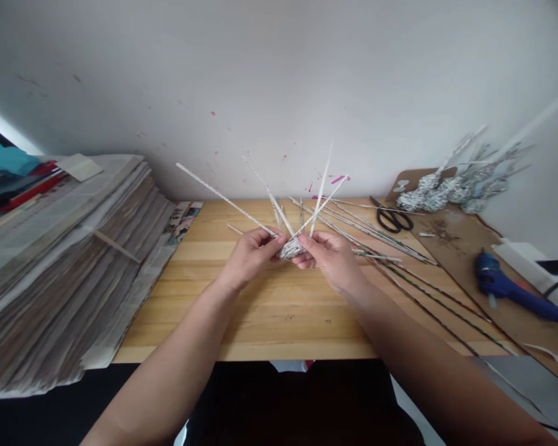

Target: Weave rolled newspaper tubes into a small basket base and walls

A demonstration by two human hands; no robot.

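Note:
Between my two hands is a small woven piece made of rolled newspaper strips, held a little above the wooden table. Several thin paper tubes fan up and outward from it. My left hand pinches its left side, thumb on the near face. On the right side, the thumb and fingers of my right hand are closed on the same piece. My fingers hide part of the weave.
Loose paper tubes lie across the table's right side, near black scissors. Finished-looking woven bundles stand at the back right. A blue glue gun rests on brown board. A tall newspaper stack fills the left.

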